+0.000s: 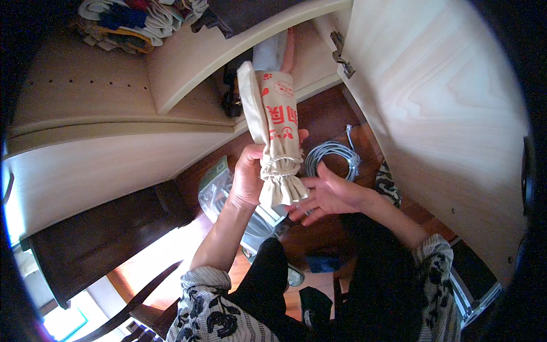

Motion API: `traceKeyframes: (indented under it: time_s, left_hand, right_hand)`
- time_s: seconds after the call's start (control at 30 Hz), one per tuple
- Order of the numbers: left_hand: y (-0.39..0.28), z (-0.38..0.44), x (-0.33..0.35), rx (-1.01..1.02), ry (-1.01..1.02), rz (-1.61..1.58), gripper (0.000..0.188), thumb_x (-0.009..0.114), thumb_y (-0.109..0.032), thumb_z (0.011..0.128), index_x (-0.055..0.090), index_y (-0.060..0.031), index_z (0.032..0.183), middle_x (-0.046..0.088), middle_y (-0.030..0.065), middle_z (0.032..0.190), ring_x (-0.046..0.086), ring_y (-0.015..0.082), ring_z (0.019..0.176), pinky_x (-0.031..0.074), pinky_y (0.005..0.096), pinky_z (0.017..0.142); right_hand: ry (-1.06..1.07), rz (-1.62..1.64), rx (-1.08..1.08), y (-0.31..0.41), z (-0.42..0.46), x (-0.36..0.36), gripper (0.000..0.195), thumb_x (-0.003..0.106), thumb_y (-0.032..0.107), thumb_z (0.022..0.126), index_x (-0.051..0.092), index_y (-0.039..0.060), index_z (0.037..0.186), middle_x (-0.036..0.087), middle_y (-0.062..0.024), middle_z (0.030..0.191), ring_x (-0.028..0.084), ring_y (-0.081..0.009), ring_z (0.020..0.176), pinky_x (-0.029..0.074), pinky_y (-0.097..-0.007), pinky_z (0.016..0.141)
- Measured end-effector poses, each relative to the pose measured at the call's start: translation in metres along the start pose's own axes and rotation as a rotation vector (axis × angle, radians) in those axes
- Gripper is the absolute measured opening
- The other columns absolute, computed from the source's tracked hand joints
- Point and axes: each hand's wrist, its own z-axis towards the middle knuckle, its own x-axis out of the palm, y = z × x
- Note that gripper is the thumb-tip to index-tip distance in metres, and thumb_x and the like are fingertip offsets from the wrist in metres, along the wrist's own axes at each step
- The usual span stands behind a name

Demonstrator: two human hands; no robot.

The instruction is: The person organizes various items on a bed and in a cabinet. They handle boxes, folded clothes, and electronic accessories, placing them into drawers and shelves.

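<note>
A cream cloth drawstring bag with red printing is held upright in the picture by my left hand, its thumb and fingers around the bag's lower left side. The gathered, frilled neck of the bag points towards me. What the bag contains is hidden. Just right of the frilled end is my right hand, fingers spread, holding nothing. Past it, a coiled grey cable with a plug at its end lies on the dark wooden floor.
An open cabinet door with a metal hinge stands at the right. Cabinet shelves fill the upper left, with folded textiles above. Clear plastic packaging lies on the floor by my left forearm. A dark panel is at the left.
</note>
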Motion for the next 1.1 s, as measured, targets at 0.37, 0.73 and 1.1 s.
traceKeyframes:
  time_s: [0.37, 0.73, 1.1]
  left_hand:
    - [0.008, -0.022, -0.019, 0.016, -0.114, 0.132, 0.057, 0.05, -0.028, 0.072, 0.049, 0.0065, 0.118, 0.061, 0.0167, 0.105, 0.061, 0.0251, 0.094, 0.048, 0.0346, 0.086]
    - [0.017, -0.024, -0.03, -0.107, 0.157, -0.061, 0.08, 0.057, -0.032, 0.063, 0.034, 0.0003, 0.133, 0.046, 0.0219, 0.127, 0.049, 0.0387, 0.112, 0.029, 0.0654, 0.098]
    - [0.012, -0.026, -0.019, -0.246, 0.144, 0.325, 0.07, 0.056, -0.022, 0.068, 0.037, 0.0059, 0.129, 0.054, 0.0279, 0.112, 0.058, 0.038, 0.098, 0.051, 0.0454, 0.08]
  right_hand:
    - [-0.154, 0.032, -0.536, 0.022, 0.02, -0.005, 0.014, 0.052, 0.012, 0.091, 0.054, 0.0062, 0.104, 0.06, -0.0022, 0.084, 0.054, -0.0029, 0.069, 0.046, -0.0171, 0.058]
    - [-0.397, -0.023, -0.668, 0.018, 0.006, -0.001, 0.016, 0.059, 0.003, 0.084, 0.055, 0.0029, 0.1, 0.06, -0.0053, 0.08, 0.058, -0.0128, 0.071, 0.05, -0.0252, 0.066]
    - [-0.481, -0.297, -0.705, 0.011, 0.005, -0.01, 0.013, 0.06, 0.006, 0.084, 0.057, 0.0041, 0.096, 0.061, -0.005, 0.082, 0.058, -0.0105, 0.072, 0.048, -0.0243, 0.066]
